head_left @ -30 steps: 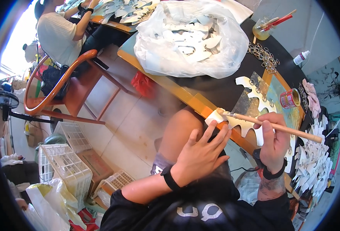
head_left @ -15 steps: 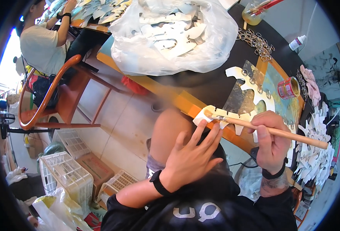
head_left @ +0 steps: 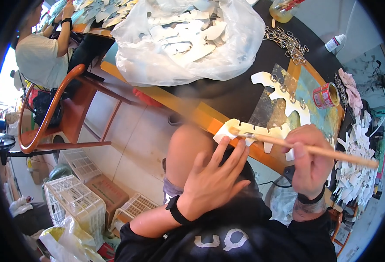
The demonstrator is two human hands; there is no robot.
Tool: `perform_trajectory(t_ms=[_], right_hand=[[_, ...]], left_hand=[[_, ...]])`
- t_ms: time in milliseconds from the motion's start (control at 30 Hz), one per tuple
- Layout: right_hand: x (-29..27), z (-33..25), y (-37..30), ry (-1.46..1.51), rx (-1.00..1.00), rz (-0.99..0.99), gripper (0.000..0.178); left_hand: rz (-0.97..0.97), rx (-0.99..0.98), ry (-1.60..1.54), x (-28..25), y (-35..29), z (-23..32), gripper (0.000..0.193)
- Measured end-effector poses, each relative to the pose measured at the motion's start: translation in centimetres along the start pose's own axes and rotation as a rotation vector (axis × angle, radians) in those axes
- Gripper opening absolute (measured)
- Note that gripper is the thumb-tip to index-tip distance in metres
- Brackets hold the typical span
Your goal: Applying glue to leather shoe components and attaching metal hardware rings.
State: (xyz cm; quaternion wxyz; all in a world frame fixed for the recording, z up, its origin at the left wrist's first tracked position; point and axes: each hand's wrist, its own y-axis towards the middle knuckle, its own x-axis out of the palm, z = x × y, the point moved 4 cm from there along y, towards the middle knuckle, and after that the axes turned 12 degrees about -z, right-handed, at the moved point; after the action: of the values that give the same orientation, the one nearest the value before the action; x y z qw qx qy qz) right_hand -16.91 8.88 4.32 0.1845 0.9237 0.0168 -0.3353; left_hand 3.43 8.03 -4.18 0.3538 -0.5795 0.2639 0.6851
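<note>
Head view: apparently brushing a pale, flat, notched piece at the six-o'clock edge of a black, orange-edged table. Steadying its nine-o'clock end under the left hand, fingers spread; clamping a long wooden-handled brush between right hand fingers and thumb, bristles down. Seems to call next for light strokes, avoiding the left fingertips just beside the bristles. Beyond, at two o'clock, a red-and-gold tin; at eleven, a bulging translucent plastic bag.
</note>
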Motion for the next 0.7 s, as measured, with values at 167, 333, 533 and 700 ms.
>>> perform_trajectory(t_ms=[167,333,533,700], right_hand=[[-0.8,-0.4,-0.2,0.084,0.069,0.141,0.006],[-1.5,-0.1,-1.1,0.11,0.176,0.238,0.005],[-0.3,-0.1,-1.0,0.024,0.032,0.024,0.011],[-0.4,0.1,-1.3,0.109,0.033,0.127,0.011]], left_hand=[[0.033,0.014,0.021,0.0,-0.1,0.1,0.073],[0.03,0.013,-0.022,0.1,0.0,0.0,0.07],[0.032,0.01,-0.032,0.0,0.0,0.0,0.07],[0.021,0.005,-0.021,0.0,-0.1,0.3,0.071]])
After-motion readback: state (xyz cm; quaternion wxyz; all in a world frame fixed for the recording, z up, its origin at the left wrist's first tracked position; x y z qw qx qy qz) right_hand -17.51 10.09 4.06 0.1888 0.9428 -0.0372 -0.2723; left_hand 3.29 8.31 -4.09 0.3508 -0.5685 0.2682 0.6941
